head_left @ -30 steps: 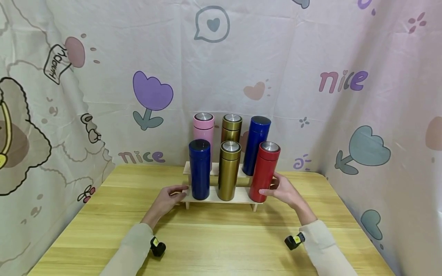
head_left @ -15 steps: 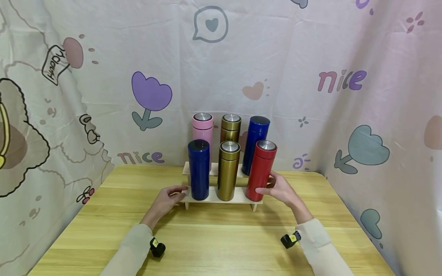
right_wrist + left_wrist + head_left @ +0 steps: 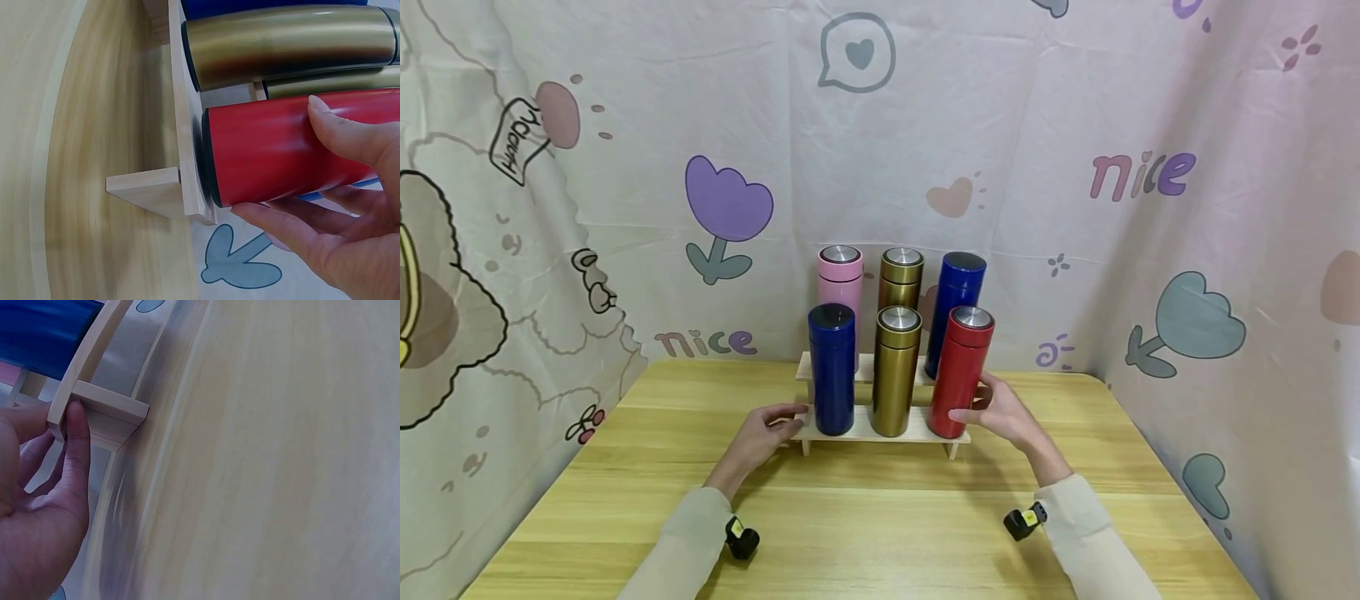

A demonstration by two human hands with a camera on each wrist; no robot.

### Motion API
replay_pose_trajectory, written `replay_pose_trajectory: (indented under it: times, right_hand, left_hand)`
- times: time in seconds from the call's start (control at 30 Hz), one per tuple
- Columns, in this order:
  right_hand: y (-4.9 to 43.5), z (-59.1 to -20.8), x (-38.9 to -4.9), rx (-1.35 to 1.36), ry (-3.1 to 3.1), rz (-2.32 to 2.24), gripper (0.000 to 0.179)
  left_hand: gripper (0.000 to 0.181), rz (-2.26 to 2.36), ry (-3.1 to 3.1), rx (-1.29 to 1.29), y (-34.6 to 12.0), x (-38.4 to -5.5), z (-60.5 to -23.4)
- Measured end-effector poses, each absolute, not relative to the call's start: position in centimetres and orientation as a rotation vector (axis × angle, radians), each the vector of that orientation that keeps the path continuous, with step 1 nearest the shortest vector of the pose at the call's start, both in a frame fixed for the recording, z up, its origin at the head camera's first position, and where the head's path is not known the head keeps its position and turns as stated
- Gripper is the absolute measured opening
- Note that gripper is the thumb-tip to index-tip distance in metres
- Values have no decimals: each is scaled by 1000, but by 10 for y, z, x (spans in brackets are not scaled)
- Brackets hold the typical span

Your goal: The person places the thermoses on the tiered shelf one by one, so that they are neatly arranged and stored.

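Observation:
A red thermos bottle (image 3: 961, 371) stands on the right end of the lower step of a small wooden rack (image 3: 865, 425). My right hand (image 3: 1002, 410) grips its lower part, thumb in front and fingers around the far side. In the right wrist view the bottle's dark base (image 3: 211, 159) is at the shelf board, touching it or very close. My left hand (image 3: 766, 429) pinches the rack's left end; in the left wrist view thumb and fingers clasp the shelf board (image 3: 69, 394). A gold thermos (image 3: 895, 379) and a blue thermos (image 3: 833, 375) share the lower step.
On the upper step behind stand a pink thermos (image 3: 841, 287), another gold thermos (image 3: 900, 279) and another blue thermos (image 3: 958, 292). The rack sits toward the back of a wooden table (image 3: 880, 533), before a patterned curtain (image 3: 865, 167).
My right hand has shifted the red thermos left along the lower step, from the rack's right edge toward the gold one. My left hand stays at the rack's left end.

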State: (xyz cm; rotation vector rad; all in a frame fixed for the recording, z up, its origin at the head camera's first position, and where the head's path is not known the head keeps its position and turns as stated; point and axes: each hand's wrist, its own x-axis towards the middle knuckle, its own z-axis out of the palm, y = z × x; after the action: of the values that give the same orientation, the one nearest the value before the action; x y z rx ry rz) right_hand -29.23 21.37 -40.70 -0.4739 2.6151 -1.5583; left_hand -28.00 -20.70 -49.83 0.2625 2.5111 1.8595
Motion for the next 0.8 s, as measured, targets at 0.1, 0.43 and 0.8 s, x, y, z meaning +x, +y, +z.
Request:
replay_pose_trajectory:
  times: [0.1,0.43,0.8]
  right_hand:
    - [213,-408,-293,-493,2614,-1556,72]
    - [208,-409,-293,-456,2615,-1553,74]
    - [209,-410,-293,-446,2603,-1560,75]
  left_hand:
    - [39,1869,2505,260,-207,-280,-499]
    - [40,1858,2512,262,-208,-280,-499]
    - [40,1881,2485,254,-208,-281,-499]
